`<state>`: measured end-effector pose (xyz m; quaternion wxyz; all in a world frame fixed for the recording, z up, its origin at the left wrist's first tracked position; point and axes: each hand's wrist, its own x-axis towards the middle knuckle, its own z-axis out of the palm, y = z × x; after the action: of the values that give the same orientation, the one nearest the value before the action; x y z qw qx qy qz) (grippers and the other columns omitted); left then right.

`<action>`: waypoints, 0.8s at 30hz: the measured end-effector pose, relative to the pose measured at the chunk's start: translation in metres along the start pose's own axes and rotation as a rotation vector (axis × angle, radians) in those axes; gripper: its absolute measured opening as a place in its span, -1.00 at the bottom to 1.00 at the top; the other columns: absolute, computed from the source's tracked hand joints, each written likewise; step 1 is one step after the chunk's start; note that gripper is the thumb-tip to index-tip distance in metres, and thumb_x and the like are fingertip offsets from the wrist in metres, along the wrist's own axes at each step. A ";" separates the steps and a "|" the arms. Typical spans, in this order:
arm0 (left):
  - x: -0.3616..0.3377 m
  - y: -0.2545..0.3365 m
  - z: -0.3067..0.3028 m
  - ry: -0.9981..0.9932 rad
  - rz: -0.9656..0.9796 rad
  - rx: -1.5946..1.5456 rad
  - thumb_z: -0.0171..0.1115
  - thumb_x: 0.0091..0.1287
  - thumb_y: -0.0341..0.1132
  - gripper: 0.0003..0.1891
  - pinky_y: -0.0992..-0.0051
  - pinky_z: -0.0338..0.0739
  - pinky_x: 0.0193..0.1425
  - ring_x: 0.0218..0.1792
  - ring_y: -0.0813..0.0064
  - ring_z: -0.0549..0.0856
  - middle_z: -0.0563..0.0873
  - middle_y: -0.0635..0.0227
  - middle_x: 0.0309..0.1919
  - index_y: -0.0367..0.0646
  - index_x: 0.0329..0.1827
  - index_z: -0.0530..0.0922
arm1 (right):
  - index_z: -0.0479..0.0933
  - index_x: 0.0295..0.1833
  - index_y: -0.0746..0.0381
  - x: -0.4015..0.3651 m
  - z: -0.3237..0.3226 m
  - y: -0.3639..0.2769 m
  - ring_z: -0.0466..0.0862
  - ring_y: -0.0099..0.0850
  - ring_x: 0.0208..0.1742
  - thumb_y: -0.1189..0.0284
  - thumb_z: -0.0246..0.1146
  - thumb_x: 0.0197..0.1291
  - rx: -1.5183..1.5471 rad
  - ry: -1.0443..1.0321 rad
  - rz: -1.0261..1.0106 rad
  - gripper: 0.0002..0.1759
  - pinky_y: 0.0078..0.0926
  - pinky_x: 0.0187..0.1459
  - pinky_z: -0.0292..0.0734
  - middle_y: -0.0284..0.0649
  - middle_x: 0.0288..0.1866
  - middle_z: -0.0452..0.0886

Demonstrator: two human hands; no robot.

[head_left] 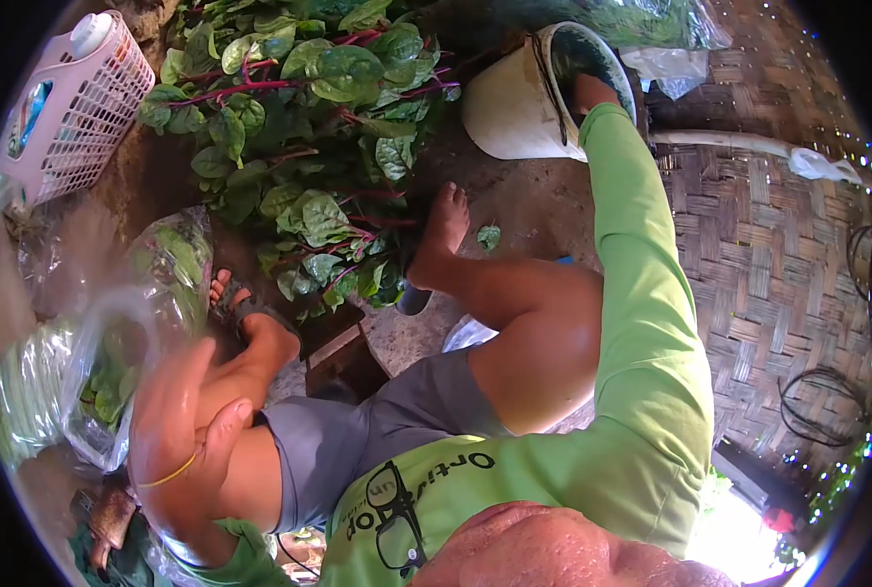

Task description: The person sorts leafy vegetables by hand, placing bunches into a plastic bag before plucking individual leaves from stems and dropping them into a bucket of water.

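Note:
My right hand reaches into a white bucket; its fingers are hidden inside. At the lower left my left hand, with a yellow band at the wrist, is raised and blurred, thumb apart from the fingers, nothing visible in it. Beside it lies a clear plastic bag with green leaves inside. A large pile of leafy greens with purple-red stems spreads over the ground ahead of my feet. Another clear bag of greens lies near my left foot.
A pink plastic basket stands at the upper left. Along the right side runs a woven wall with a pale pole and a coiled dark wire. More bagged greens lie beyond the bucket. A small wooden piece sits between my legs.

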<state>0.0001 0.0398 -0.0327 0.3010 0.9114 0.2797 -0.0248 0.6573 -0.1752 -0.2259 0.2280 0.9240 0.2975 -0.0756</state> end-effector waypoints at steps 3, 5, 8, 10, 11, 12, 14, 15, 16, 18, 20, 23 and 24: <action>0.000 -0.008 0.004 0.056 -0.025 -0.004 0.37 0.21 -0.15 -0.44 0.10 0.49 0.17 0.05 -0.09 0.62 0.65 -0.04 0.08 -0.28 0.23 0.53 | 0.63 0.06 0.22 0.039 0.056 0.026 0.66 0.05 0.16 0.45 0.12 0.25 0.064 0.017 -0.031 -0.68 -0.02 0.15 0.56 0.14 0.11 0.65; 0.003 -0.010 0.003 0.027 -0.025 0.034 0.36 0.23 -0.13 -0.43 0.10 0.49 0.16 0.05 -0.09 0.62 0.64 -0.03 0.09 -0.27 0.24 0.52 | 0.59 0.13 0.23 0.051 0.072 0.036 0.61 0.11 0.20 0.40 0.10 0.29 0.129 -0.019 -0.104 -0.64 0.00 0.19 0.51 0.17 0.18 0.60; 0.009 -0.009 0.001 -0.031 -0.020 0.084 0.37 0.23 -0.09 -0.41 0.12 0.49 0.15 0.05 -0.08 0.62 0.64 -0.02 0.09 -0.27 0.25 0.52 | 0.58 0.15 0.26 0.076 0.106 0.051 0.59 0.12 0.23 0.36 0.13 0.28 0.257 0.038 -0.086 -0.63 -0.01 0.23 0.48 0.12 0.20 0.61; 0.013 -0.008 0.002 -0.061 -0.013 0.097 0.37 0.23 -0.07 -0.40 0.13 0.49 0.14 0.05 -0.07 0.62 0.64 -0.02 0.09 -0.27 0.24 0.52 | 0.57 0.15 0.26 0.075 0.112 0.051 0.59 0.11 0.23 0.35 0.14 0.28 0.341 0.030 -0.069 -0.62 -0.02 0.23 0.48 0.12 0.19 0.61; 0.015 -0.008 0.003 -0.070 -0.009 0.094 0.38 0.22 -0.07 -0.40 0.13 0.50 0.13 0.04 -0.07 0.63 0.65 -0.02 0.09 -0.28 0.24 0.52 | 0.57 0.16 0.26 0.072 0.118 0.050 0.60 0.11 0.23 0.34 0.15 0.28 0.373 0.019 -0.058 -0.61 -0.03 0.23 0.48 0.12 0.19 0.62; 0.017 -0.007 0.004 -0.079 -0.003 0.091 0.38 0.22 -0.07 -0.40 0.13 0.50 0.12 0.04 -0.07 0.63 0.65 -0.02 0.09 -0.28 0.23 0.53 | 0.57 0.16 0.26 0.069 0.120 0.049 0.60 0.10 0.22 0.34 0.15 0.28 0.405 0.001 -0.050 -0.61 -0.03 0.22 0.49 0.12 0.19 0.62; 0.021 -0.007 0.004 -0.089 0.039 0.108 0.38 0.21 -0.09 -0.41 0.14 0.52 0.10 0.03 -0.05 0.64 0.65 -0.02 0.08 -0.28 0.22 0.53 | 0.57 0.17 0.26 0.063 0.122 0.047 0.60 0.10 0.22 0.33 0.16 0.27 0.451 -0.028 -0.035 -0.60 -0.04 0.22 0.49 0.11 0.19 0.62; 0.024 -0.006 0.004 -0.094 0.060 0.117 0.38 0.21 -0.09 -0.41 0.15 0.52 0.09 0.03 -0.04 0.65 0.65 -0.02 0.08 -0.29 0.22 0.54 | 0.57 0.17 0.27 0.062 0.124 0.046 0.60 0.09 0.22 0.33 0.17 0.27 0.477 -0.038 -0.030 -0.60 -0.05 0.22 0.49 0.11 0.18 0.62; 0.026 -0.005 0.005 -0.099 0.068 0.113 0.38 0.21 -0.10 -0.42 0.15 0.53 0.08 0.02 -0.03 0.65 0.66 -0.02 0.07 -0.29 0.22 0.54 | 0.57 0.17 0.27 0.063 0.125 0.046 0.61 0.09 0.22 0.33 0.17 0.27 0.500 -0.050 -0.026 -0.59 -0.05 0.22 0.49 0.11 0.18 0.62; 0.030 -0.003 0.006 -0.113 0.087 0.106 0.38 0.20 -0.11 -0.42 0.16 0.54 0.06 0.01 -0.02 0.66 0.66 -0.02 0.07 -0.30 0.21 0.54 | 0.56 0.18 0.27 0.060 0.129 0.045 0.61 0.08 0.22 0.32 0.18 0.27 0.534 -0.073 -0.019 -0.58 -0.06 0.21 0.50 0.10 0.18 0.63; 0.034 0.001 0.006 -0.129 0.106 0.102 0.38 0.20 -0.11 -0.43 0.18 0.54 0.05 0.02 0.00 0.66 0.66 0.00 0.06 -0.29 0.20 0.55 | 0.56 0.19 0.27 0.058 0.129 0.047 0.61 0.08 0.22 0.31 0.19 0.26 0.565 -0.092 -0.014 -0.57 -0.07 0.21 0.50 0.10 0.18 0.63; 0.038 0.008 0.005 -0.130 0.121 0.128 0.36 0.20 -0.09 -0.43 0.19 0.54 0.04 0.01 0.03 0.67 0.67 0.03 0.06 -0.27 0.19 0.56 | 0.56 0.20 0.27 0.055 0.123 0.047 0.62 0.06 0.21 0.30 0.20 0.26 0.625 -0.121 -0.008 -0.56 -0.08 0.20 0.51 0.10 0.17 0.64; 0.038 0.011 0.005 -0.127 0.124 0.142 0.36 0.20 -0.08 -0.44 0.20 0.54 0.04 0.01 0.03 0.67 0.67 0.04 0.06 -0.26 0.19 0.56 | 0.56 0.20 0.28 0.054 0.117 0.047 0.62 0.06 0.21 0.30 0.21 0.26 0.635 -0.130 -0.008 -0.55 -0.09 0.20 0.51 0.09 0.17 0.64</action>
<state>0.0383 0.0486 -0.0391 0.2537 0.9426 0.2004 -0.0838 0.7281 -0.2359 -0.3262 -0.0536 0.9410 0.2477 -0.2244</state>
